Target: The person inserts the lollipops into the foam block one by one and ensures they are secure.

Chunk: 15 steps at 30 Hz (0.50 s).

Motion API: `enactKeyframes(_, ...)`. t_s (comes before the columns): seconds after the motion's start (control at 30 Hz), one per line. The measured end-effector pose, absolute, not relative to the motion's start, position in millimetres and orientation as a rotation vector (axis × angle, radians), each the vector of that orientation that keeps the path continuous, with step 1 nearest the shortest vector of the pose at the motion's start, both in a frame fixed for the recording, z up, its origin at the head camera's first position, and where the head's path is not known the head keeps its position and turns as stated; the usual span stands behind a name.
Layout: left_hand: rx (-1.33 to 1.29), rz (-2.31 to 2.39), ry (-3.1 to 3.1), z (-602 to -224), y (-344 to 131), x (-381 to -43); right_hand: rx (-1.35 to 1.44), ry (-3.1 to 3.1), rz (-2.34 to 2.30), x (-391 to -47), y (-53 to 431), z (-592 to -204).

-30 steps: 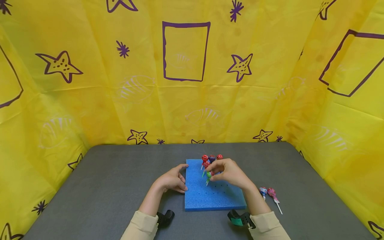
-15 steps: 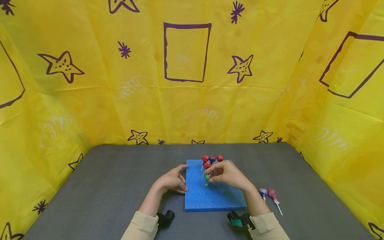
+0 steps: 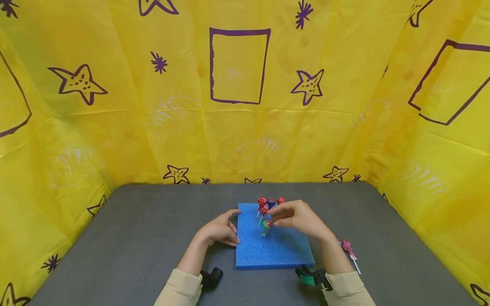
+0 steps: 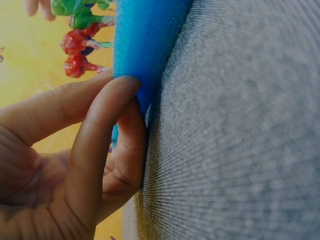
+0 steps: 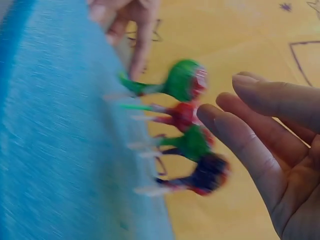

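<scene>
My left hand (image 3: 221, 229) touches the left edge of a blue foam board (image 3: 275, 257); in the left wrist view its fingertips rest against the board's side (image 4: 142, 45). My right hand (image 3: 300, 219) hovers over the board with thumb and fingers apart, holding nothing. Just left of its fingertips stands a green-and-red lollipop (image 3: 266, 224), its stick in the foam. Behind it are red lollipops (image 3: 262, 201) and a dark purple lollipop (image 3: 270, 202), also upright. The right wrist view shows a gap between my fingertips and the green lollipop (image 5: 182, 80).
Rows of small holes mark the board's near part. A pink lollipop (image 3: 347, 247) lies on the grey table (image 3: 126, 246) right of the board, with a blue one mostly hidden by my right forearm. Yellow patterned cloth (image 3: 237, 140) encloses the table's back and sides.
My right hand has let go of the green lollipop and drawn back to the right. The lollipop stays upright in the foam. My left hand has kept its place.
</scene>
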<state>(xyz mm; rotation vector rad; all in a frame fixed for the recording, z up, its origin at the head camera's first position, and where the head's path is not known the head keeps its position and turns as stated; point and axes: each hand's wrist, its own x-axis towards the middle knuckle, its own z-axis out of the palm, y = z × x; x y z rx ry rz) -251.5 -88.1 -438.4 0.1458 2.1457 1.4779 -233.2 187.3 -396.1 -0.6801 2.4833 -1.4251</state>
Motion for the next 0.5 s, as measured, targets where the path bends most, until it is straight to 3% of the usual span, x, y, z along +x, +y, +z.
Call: enactKeyframes(0.5,0.16,1.493,2.14,-441.4,-87.5,-253.1,-0.461,2.487,-1.322,-220.1,297.6,-377.3)
